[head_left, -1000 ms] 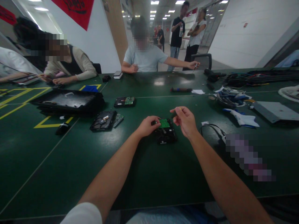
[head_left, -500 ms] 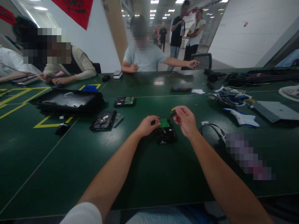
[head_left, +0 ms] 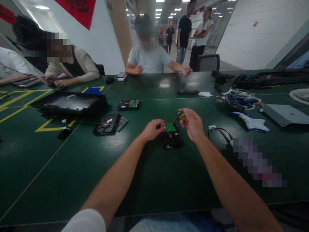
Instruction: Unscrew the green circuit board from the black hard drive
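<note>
In front of me on the table lies a black hard drive (head_left: 171, 139) with a green circuit board (head_left: 170, 127) at its far end. My left hand (head_left: 154, 129) grips the drive's far left edge, thumb near the board. My right hand (head_left: 191, 124) is closed around a small screwdriver (head_left: 182, 114) with a yellow and black handle. The tool is held just above and right of the drive's far corner, and its tip is too small to make out.
Left of the drive lie another hard drive (head_left: 107, 123), a loose circuit board (head_left: 122, 123) and a third drive (head_left: 128, 104). A black tray (head_left: 70, 104) stands farther left. On the right are a glove (head_left: 251, 121), a metal box (head_left: 287, 115) and a pixelated strip (head_left: 259, 162) with a cable.
My right hand has tilted the screwdriver, lifting it slightly from the drive's corner. My left hand stays put. The person across the table has drawn an outstretched arm inward.
</note>
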Available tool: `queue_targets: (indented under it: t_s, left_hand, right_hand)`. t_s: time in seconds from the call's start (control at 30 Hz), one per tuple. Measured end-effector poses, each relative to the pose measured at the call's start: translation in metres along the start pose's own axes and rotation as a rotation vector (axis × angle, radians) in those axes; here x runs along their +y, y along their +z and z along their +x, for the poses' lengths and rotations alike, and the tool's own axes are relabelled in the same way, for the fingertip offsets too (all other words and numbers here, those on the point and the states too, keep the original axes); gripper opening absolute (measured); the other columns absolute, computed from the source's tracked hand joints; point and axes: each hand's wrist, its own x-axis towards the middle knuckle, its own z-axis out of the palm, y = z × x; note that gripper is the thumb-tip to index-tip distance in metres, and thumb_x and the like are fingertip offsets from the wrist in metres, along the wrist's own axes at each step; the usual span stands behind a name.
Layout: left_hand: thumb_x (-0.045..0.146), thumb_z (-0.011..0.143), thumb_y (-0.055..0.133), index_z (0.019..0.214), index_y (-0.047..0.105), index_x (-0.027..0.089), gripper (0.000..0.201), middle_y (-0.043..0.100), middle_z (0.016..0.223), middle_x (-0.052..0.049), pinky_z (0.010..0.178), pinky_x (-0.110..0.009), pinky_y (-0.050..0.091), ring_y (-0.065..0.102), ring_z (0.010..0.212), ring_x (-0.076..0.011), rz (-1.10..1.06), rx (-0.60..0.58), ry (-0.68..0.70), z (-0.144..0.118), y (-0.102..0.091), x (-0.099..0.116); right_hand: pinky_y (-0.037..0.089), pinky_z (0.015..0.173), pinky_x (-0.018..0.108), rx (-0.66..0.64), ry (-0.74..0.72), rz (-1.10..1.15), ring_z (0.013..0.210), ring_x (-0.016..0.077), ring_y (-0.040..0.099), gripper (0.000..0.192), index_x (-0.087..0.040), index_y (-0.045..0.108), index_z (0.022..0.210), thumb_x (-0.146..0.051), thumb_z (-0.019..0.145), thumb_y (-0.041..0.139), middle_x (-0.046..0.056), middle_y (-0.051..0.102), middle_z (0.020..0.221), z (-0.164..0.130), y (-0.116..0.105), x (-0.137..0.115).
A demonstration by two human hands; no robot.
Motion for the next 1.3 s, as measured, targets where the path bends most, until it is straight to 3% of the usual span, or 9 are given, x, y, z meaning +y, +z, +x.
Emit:
queue_targets:
  t_s: [0.1,0.2,0.3,0.47,0.6,0.73,1.07,1.2,1.3]
  left_hand:
    - [0.029,0.091,0.071,0.095,0.069,0.023,0.007,0.072,0.125,-0.005,0.104,-0.044,0.048,0.065,0.114,-0.0243,0.005,-0.009,-0.005,0.0001,-0.0004,-0.0001]
    - [0.028,0.091,0.071,0.095,0.069,0.022,0.007,0.072,0.126,-0.006,0.104,-0.045,0.048,0.065,0.114,-0.0246,0.005,-0.013,-0.01,0.0004,-0.0007,0.0005]
    - [0.028,0.091,0.071,0.094,0.069,0.023,0.007,0.072,0.126,-0.005,0.104,-0.045,0.048,0.065,0.113,-0.0246,0.008,-0.014,-0.011,0.0005,-0.0004,0.0006]
    - [0.028,0.091,0.071,0.093,0.069,0.022,0.006,0.072,0.124,-0.006,0.103,-0.044,0.049,0.065,0.111,-0.0241,0.004,-0.006,0.001,0.0008,-0.0003,0.0016]
    - [0.028,0.091,0.07,0.093,0.069,0.023,0.006,0.072,0.124,-0.005,0.103,-0.045,0.048,0.065,0.112,-0.0241,0.007,-0.011,0.003,0.0007,-0.0016,0.0034]
    - [0.029,0.091,0.07,0.093,0.069,0.023,0.007,0.072,0.126,-0.005,0.103,-0.045,0.049,0.065,0.113,-0.0246,0.003,-0.016,-0.007,0.0004,-0.0015,0.0034]
    - [0.029,0.09,0.071,0.093,0.069,0.023,0.007,0.073,0.125,-0.005,0.103,-0.044,0.049,0.065,0.113,-0.0242,0.007,-0.003,-0.001,0.0008,0.0008,0.001]
    - [0.028,0.09,0.072,0.093,0.069,0.023,0.006,0.072,0.125,-0.005,0.103,-0.045,0.049,0.065,0.113,-0.0248,0.011,-0.006,-0.025,0.0009,-0.0001,0.003]
    - [0.027,0.09,0.071,0.093,0.069,0.023,0.006,0.072,0.126,-0.005,0.104,-0.045,0.048,0.065,0.114,-0.0246,0.005,-0.012,-0.029,0.0008,-0.0008,0.0039]
  right_hand:
    - [0.035,0.043,0.018,0.027,-0.001,-0.002,0.052,0.0062,0.054,0.03,-0.023,0.069,0.093,-0.051,0.086,0.078,-0.003,0.067,0.075,-0.001,0.0011,0.0004]
    - [0.035,0.041,0.019,0.024,-0.007,0.008,0.052,0.0065,0.058,0.032,-0.023,0.065,0.092,-0.051,0.085,0.078,0.0,0.073,0.092,-0.0015,0.0022,0.0008]
    - [0.038,0.042,0.02,0.008,0.002,0.035,0.055,0.0071,0.061,0.033,-0.024,0.066,0.098,-0.054,0.089,0.073,0.002,0.074,0.102,-0.0006,0.0015,0.0017]
    - [0.039,0.043,0.021,-0.015,0.022,0.056,0.056,0.0072,0.06,0.038,-0.026,0.072,0.112,-0.058,0.093,0.064,0.003,0.072,0.101,0.0008,-0.0008,0.0024]
    - [0.036,0.042,0.019,0.007,0.007,0.014,0.053,0.0063,0.056,0.031,-0.025,0.071,0.1,-0.052,0.088,0.075,-0.001,0.068,0.084,-0.0006,0.0009,0.0009]
    - [0.036,0.04,0.019,0.02,-0.003,0.006,0.053,0.0068,0.059,0.033,-0.024,0.064,0.094,-0.051,0.084,0.079,0.0,0.073,0.096,-0.0023,0.0035,-0.0005]
    - [0.04,0.043,0.022,-0.048,0.024,0.038,0.057,0.0079,0.062,0.041,-0.027,0.071,0.114,-0.061,0.092,0.064,0.002,0.072,0.101,-0.0027,0.0015,-0.0012]
    - [0.036,0.041,0.021,-0.049,0.021,-0.023,0.053,0.0075,0.056,0.037,-0.025,0.073,0.103,-0.059,0.088,0.071,-0.001,0.069,0.084,-0.003,0.0019,-0.0025]
    - [0.039,0.043,0.02,-0.048,0.018,-0.019,0.055,0.0075,0.059,0.036,-0.024,0.067,0.096,-0.057,0.085,0.075,0.0,0.073,0.094,-0.0036,0.003,-0.0029]
